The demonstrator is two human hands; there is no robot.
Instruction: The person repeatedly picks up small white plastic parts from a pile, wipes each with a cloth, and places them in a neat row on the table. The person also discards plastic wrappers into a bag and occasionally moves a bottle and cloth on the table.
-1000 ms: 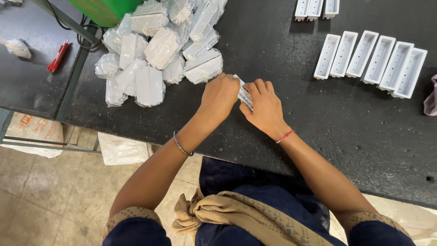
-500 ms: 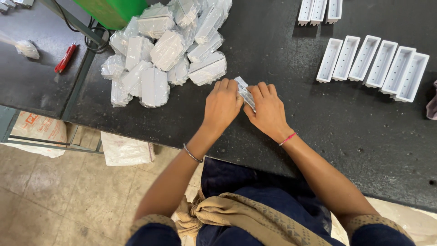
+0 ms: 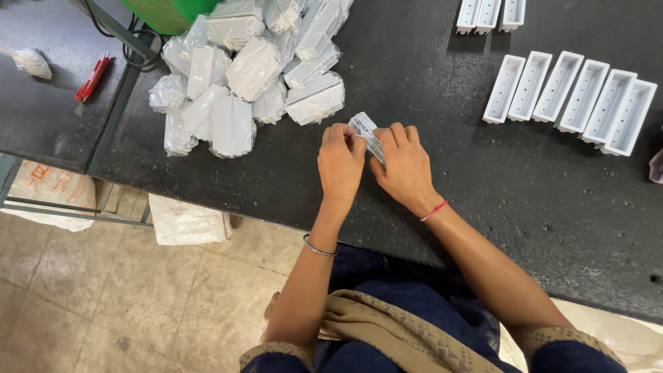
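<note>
Head view, left to right: pile of clear-bagged white plastic housings [image 3: 248, 76] upper left on black counter [image 3: 428, 159]. Since a second ago left hand [image 3: 340, 160] slid toward frame centre; both grips now pinch the small clear-wrapped white part [image 3: 366, 131], right hand [image 3: 406, 166] beneath. Row of open white rectangular trays [image 3: 573, 100] upper right.

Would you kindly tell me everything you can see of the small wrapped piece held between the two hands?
The wrapped piece is a small, narrow white part in clear, crinkled plastic film. It sits above the black table, slanting from upper left to lower right. The left hand pinches its near-left side and the right hand grips its lower end, so most of it is covered; only the upper end shows. Whether the film is open cannot be told.
</note>
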